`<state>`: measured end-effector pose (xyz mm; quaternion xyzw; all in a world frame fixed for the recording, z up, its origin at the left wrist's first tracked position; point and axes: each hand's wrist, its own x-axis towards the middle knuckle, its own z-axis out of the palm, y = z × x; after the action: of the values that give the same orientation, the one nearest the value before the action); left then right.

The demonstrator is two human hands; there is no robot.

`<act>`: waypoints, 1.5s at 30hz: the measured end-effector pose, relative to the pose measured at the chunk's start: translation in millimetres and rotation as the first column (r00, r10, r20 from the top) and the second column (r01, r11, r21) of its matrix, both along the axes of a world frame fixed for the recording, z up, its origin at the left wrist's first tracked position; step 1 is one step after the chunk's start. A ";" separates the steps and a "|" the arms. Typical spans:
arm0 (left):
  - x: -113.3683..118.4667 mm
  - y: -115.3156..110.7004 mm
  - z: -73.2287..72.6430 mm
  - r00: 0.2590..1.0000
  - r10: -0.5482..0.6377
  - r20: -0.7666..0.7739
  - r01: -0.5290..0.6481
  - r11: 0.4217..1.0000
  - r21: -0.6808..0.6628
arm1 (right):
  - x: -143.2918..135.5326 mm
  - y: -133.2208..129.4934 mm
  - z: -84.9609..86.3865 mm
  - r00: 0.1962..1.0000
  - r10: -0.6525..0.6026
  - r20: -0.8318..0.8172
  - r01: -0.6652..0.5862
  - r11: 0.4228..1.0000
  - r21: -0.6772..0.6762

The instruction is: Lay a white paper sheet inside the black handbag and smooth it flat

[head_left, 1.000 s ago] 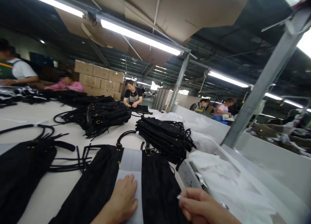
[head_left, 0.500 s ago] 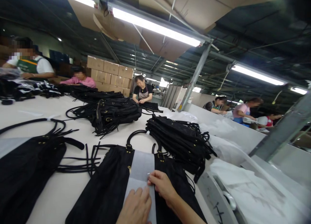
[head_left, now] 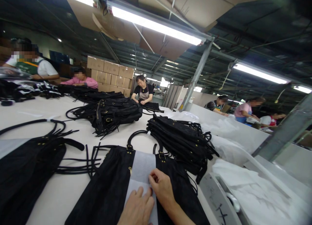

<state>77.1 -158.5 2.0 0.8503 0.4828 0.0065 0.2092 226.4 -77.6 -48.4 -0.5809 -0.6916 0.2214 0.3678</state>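
Head view: the left hand [head_left: 138,207] lies flat, clasping nothing, on the pale strip [head_left: 144,163] along the black bag [head_left: 104,186], and the right hand [head_left: 162,187], fingertips together, contents unclear, has come in beside it, so both seemingly work one spot, nearer than the stacked bags [head_left: 177,140].

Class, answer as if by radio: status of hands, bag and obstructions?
Left hand spread on pale strip. Right hand curled at strip's edge, grip unclear. Black bag beneath. Hands partly cover strip; bag stack just beyond.
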 end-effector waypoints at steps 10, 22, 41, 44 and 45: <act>1.1 7.7 -17.0 0.999 -0.027 0.033 0.027 1.000 -0.015 | 18.7 19.3 1.0 0.988 0.053 -0.143 -0.073 0.988 -0.137; 2.6 4.9 -16.2 0.999 -0.012 0.031 0.013 1.000 -0.025 | 28.0 50.2 -2.6 0.994 0.057 -0.090 -0.077 0.968 -0.239; -0.8 -14.5 -2.4 0.994 0.079 0.070 -0.088 0.988 0.125 | 33.6 35.5 33.4 0.989 0.022 0.144 0.001 0.987 -0.158; -8.7 -15.7 -15.8 0.990 0.100 0.096 -0.114 0.982 0.151 | 87.2 24.8 71.4 0.986 -0.055 0.157 0.081 0.983 -0.163; -12.5 -13.7 -22.9 0.990 0.105 0.093 -0.119 0.981 0.155 | 113.1 16.6 86.2 0.981 -0.081 0.179 0.108 0.983 -0.151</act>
<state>64.6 -172.2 -20.9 0.8347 0.5187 0.0929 0.1598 339.4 -61.0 37.8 -0.6578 -0.6722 0.2077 0.2690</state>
